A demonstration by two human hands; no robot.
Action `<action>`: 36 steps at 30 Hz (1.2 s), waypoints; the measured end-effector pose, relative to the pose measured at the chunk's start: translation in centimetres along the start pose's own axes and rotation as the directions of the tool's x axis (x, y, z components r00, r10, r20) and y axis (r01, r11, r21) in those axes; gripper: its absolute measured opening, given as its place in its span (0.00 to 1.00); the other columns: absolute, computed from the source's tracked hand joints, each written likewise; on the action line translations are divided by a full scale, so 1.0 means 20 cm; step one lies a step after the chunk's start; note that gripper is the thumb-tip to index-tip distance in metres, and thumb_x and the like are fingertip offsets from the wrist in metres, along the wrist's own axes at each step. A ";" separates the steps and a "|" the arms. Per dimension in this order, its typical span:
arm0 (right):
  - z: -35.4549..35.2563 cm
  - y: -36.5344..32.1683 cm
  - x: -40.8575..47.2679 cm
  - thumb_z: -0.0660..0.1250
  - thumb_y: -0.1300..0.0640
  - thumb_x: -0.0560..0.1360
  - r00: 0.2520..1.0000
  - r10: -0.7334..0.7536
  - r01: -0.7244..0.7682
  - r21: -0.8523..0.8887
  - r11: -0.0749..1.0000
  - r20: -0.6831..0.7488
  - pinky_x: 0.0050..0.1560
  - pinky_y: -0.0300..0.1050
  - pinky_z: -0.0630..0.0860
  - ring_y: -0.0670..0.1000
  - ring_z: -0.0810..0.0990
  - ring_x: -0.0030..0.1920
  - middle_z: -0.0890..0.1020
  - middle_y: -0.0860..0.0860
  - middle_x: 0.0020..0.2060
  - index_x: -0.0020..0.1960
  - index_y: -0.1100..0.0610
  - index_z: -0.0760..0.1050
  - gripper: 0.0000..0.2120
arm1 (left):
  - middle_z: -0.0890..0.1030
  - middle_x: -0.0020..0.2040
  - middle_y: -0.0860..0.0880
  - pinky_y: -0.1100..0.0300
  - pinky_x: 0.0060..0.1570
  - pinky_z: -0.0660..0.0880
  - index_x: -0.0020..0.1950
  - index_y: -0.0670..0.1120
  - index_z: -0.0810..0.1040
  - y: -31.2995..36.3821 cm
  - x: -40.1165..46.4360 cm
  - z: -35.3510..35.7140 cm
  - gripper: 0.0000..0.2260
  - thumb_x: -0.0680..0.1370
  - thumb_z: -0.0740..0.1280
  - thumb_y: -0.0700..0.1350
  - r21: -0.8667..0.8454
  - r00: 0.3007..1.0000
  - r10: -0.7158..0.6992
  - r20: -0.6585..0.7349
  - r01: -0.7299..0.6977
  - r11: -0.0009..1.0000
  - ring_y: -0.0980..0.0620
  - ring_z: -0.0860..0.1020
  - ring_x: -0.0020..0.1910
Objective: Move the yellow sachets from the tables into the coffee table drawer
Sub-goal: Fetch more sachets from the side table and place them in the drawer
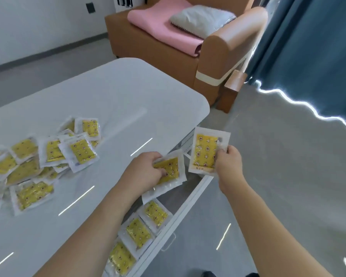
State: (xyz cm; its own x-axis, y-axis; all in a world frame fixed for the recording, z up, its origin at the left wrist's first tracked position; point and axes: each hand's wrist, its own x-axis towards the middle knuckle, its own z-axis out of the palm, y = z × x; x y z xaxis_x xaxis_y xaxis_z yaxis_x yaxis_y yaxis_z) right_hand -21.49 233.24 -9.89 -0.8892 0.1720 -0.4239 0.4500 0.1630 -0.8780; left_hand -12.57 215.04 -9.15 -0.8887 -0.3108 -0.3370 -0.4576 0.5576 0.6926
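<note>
left hand [148, 168]: lower middle of the frame, forearm coming in from the bottom left. Palm down, fingers curled over a small stack of sachets [169, 174], gripping it right at the tabletop's edge above the open drawer. The stack's yellow face sticks out to the right of the fingers, tilted.

right hand [227, 162]: just right of the left one, forearm coming up from the bottom right. It pinches a single sachet [207, 151] by its right edge, thumb on the front, other fingers behind it. That sachet stands nearly upright, printed side facing the camera, held in the air above the far end of the drawer.

gap between the two: the upright sachet and the stack are just beside each other; can't tell if they touch.

drawer [180, 214]: pulled out from the white coffee table, running from center to bottom middle. Three sachets in the drawer [137, 232] lie flat in a row, yellow side up, slightly overlapping.

tabletop [100, 100]: glossy white, rounded corner at center right. A loose pile of sachets [48, 156] sits at the left, overlapping at all angles.

background: orange armchair [158, 48] at the top with a pink cushion [158, 23] and a grey pillow [202, 19], blue curtain [312, 52] in the upper right.
</note>
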 end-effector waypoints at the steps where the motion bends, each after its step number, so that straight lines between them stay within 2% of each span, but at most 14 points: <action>1: 0.02 0.11 0.08 0.53 0.56 0.84 0.999 -0.038 0.038 -0.026 0.999 -0.010 0.34 0.42 0.75 0.47 0.80 0.41 0.81 0.49 0.44 0.54 0.55 0.73 0.10 | 0.78 0.47 0.57 0.62 0.40 0.72 0.54 0.56 0.78 -0.08 0.04 0.09 0.10 0.75 0.70 0.44 0.057 1.000 0.015 -0.006 -0.015 0.998 0.54 0.76 0.44; 4: 0.07 0.42 0.27 0.52 0.57 0.84 0.982 -0.186 0.185 -0.071 0.980 -0.011 0.35 0.41 0.75 0.46 0.80 0.41 0.80 0.49 0.43 0.50 0.52 0.72 0.11 | 0.79 0.57 0.54 0.59 0.47 0.74 0.62 0.57 0.77 -0.30 0.16 0.35 0.18 0.76 0.65 0.41 0.285 0.996 0.090 0.026 -0.094 0.954 0.51 0.77 0.52; 6: 0.12 0.58 0.38 0.53 0.58 0.84 0.959 -0.284 0.284 -0.067 0.956 0.015 0.36 0.41 0.76 0.45 0.80 0.41 0.80 0.46 0.42 0.48 0.50 0.72 0.11 | 0.79 0.59 0.53 0.55 0.52 0.76 0.62 0.58 0.77 -0.41 0.24 0.49 0.20 0.74 0.63 0.40 0.434 0.990 0.127 0.066 -0.143 0.890 0.50 0.77 0.55; 8: 0.17 0.69 0.46 0.53 0.58 0.84 0.931 -0.364 0.366 -0.054 0.929 0.040 0.39 0.43 0.79 0.45 0.81 0.44 0.80 0.45 0.44 0.51 0.50 0.72 0.10 | 0.79 0.59 0.54 0.55 0.52 0.76 0.63 0.58 0.76 -0.49 0.31 0.60 0.19 0.75 0.63 0.40 0.518 0.983 0.149 0.106 -0.183 0.836 0.51 0.76 0.54; 10: 0.22 0.78 0.53 0.54 0.57 0.84 0.901 -0.429 0.431 -0.013 0.902 0.064 0.41 0.45 0.81 0.46 0.81 0.45 0.80 0.46 0.44 0.49 0.49 0.72 0.10 | 0.79 0.55 0.54 0.57 0.48 0.75 0.63 0.57 0.76 -0.54 0.38 0.69 0.18 0.77 0.64 0.41 0.564 0.979 0.155 0.136 -0.205 0.800 0.53 0.76 0.50; 14: 0.27 0.84 0.60 0.55 0.54 0.84 0.876 -0.467 0.469 0.018 0.883 0.117 0.42 0.45 0.81 0.46 0.82 0.45 0.80 0.45 0.45 0.46 0.46 0.71 0.10 | 0.77 0.45 0.55 0.56 0.44 0.76 0.60 0.55 0.78 -0.59 0.49 0.77 0.17 0.76 0.63 0.38 0.603 0.980 0.122 0.157 -0.193 0.774 0.52 0.76 0.46; 17: 0.29 0.81 0.60 0.54 0.57 0.83 0.872 -0.472 0.471 0.040 0.881 0.133 0.40 0.44 0.81 0.45 0.82 0.45 0.81 0.45 0.46 0.49 0.47 0.71 0.10 | 0.81 0.52 0.52 0.55 0.47 0.77 0.57 0.54 0.81 -0.58 0.54 0.81 0.13 0.77 0.65 0.41 0.624 0.976 0.040 0.213 -0.167 0.763 0.51 0.78 0.49; 20: 0.31 0.80 0.60 0.54 0.57 0.84 0.854 -0.495 0.497 0.029 0.867 0.164 0.36 0.40 0.78 0.44 0.81 0.43 0.79 0.42 0.44 0.53 0.48 0.71 0.08 | 0.80 0.57 0.54 0.58 0.45 0.74 0.61 0.55 0.80 -0.57 0.60 0.82 0.13 0.78 0.67 0.43 0.626 0.957 -0.041 0.287 -0.155 0.764 0.52 0.77 0.51; 24: 0.31 0.81 0.68 0.54 0.57 0.84 0.852 -0.497 0.503 0.004 0.864 0.166 0.31 0.37 0.72 0.42 0.79 0.39 0.77 0.41 0.42 0.54 0.50 0.70 0.07 | 0.81 0.53 0.55 0.57 0.51 0.78 0.61 0.54 0.79 -0.56 0.67 0.87 0.13 0.77 0.69 0.44 0.611 0.931 -0.075 0.356 -0.172 0.772 0.54 0.79 0.49; 29: 0.31 0.80 0.75 0.54 0.59 0.83 0.862 -0.487 0.496 -0.037 0.868 0.143 0.31 0.38 0.70 0.41 0.76 0.39 0.78 0.46 0.47 0.54 0.50 0.69 0.07 | 0.77 0.46 0.58 0.60 0.45 0.75 0.59 0.55 0.79 -0.59 0.73 0.99 0.13 0.77 0.67 0.43 0.584 0.919 -0.041 0.391 -0.213 0.783 0.54 0.77 0.47; 33: 0.32 0.81 0.80 0.54 0.57 0.83 0.851 -0.506 0.520 -0.088 0.850 0.137 0.35 0.42 0.73 0.42 0.76 0.40 0.77 0.47 0.48 0.54 0.50 0.69 0.06 | 0.71 0.62 0.52 0.52 0.57 0.75 0.66 0.60 0.75 -0.67 0.78 1.02 0.20 0.76 0.67 0.43 0.612 0.931 -0.027 0.363 -0.217 0.761 0.49 0.73 0.58; 36: 0.33 0.81 0.83 0.54 0.56 0.83 0.851 -0.503 0.520 -0.101 0.848 0.149 0.37 0.44 0.76 0.44 0.77 0.41 0.77 0.46 0.47 0.53 0.49 0.68 0.05 | 0.65 0.65 0.53 0.52 0.59 0.72 0.66 0.63 0.72 -0.73 0.80 1.03 0.24 0.76 0.66 0.40 0.578 0.937 -0.017 0.348 -0.200 0.792 0.49 0.66 0.65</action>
State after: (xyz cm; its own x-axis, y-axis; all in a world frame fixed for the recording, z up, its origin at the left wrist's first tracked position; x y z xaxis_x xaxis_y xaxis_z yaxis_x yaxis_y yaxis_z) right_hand -29.44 232.34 -32.58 -0.9956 -0.0800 0.0482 -0.0718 0.3261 -0.9426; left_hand -20.62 217.76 -37.85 -0.8347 -0.0331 -0.5498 -0.2004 0.9480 0.2472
